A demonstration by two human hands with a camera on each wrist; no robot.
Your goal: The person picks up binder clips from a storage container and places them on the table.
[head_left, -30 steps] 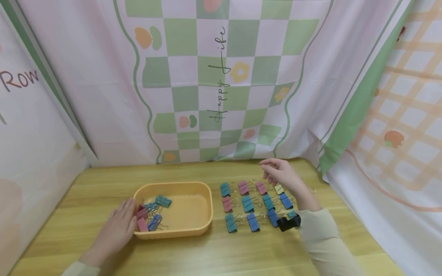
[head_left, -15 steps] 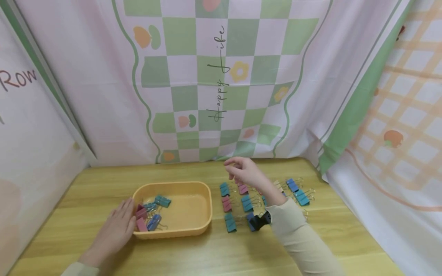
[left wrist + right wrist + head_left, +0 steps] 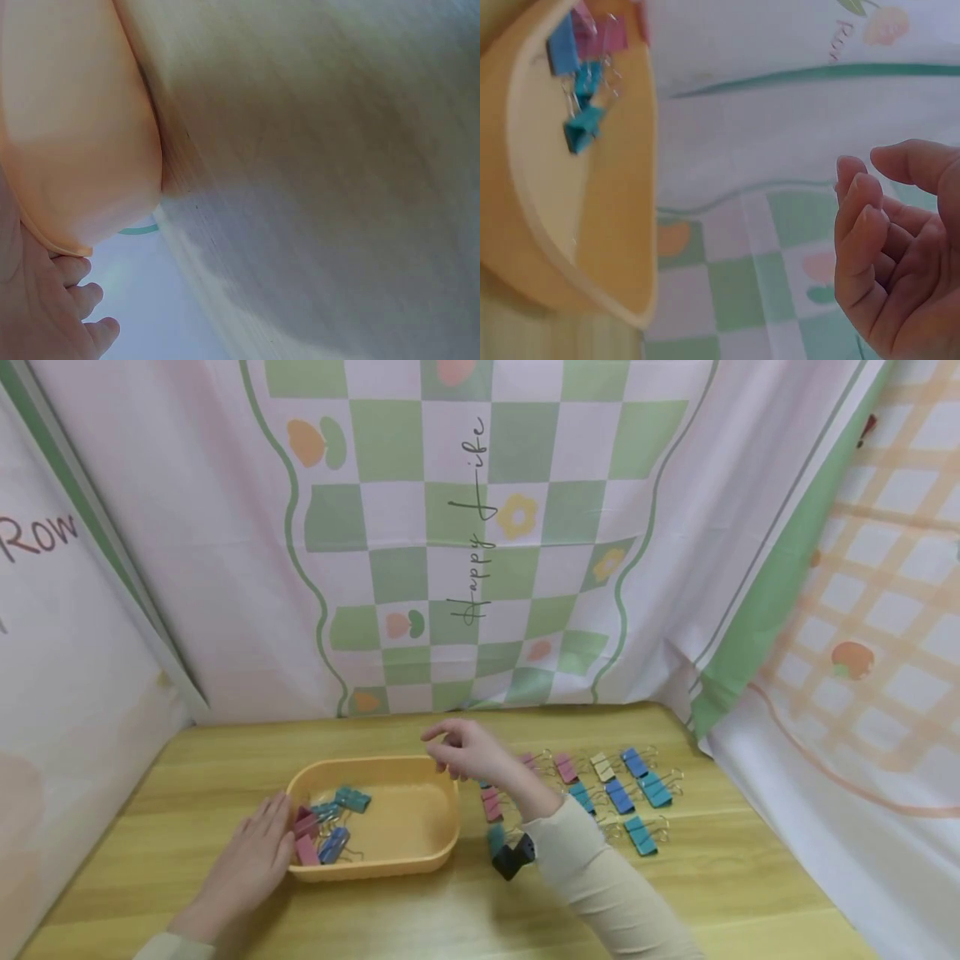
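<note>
My left hand [image 3: 251, 860] lies with straight fingers along the left wall of a yellow plastic basket [image 3: 408, 822]. In the left wrist view, its fingers [image 3: 86, 300] show beside the basket's rim. Several binder clips are gathered at the basket's left end, among them a teal one [image 3: 352, 798], a blue one [image 3: 334, 844] and a pink one [image 3: 307, 851]. Over the basket's back right corner hovers my right hand [image 3: 472, 756]. The right wrist view shows its fingers loosely bent, thumb apart, with nothing between them.
Right of the basket, binder clips stand in rows on the wooden table [image 3: 420, 918], including a yellow one [image 3: 602, 767], a blue one [image 3: 633, 762] and a teal one [image 3: 641, 837]. My right forearm covers some of them. A patterned curtain [image 3: 525, 568] hangs behind the table.
My right hand has travelled left from above the clip rows to the basket's right end, uncovering clips at the far right. The left hand and the basket have stayed put.
</note>
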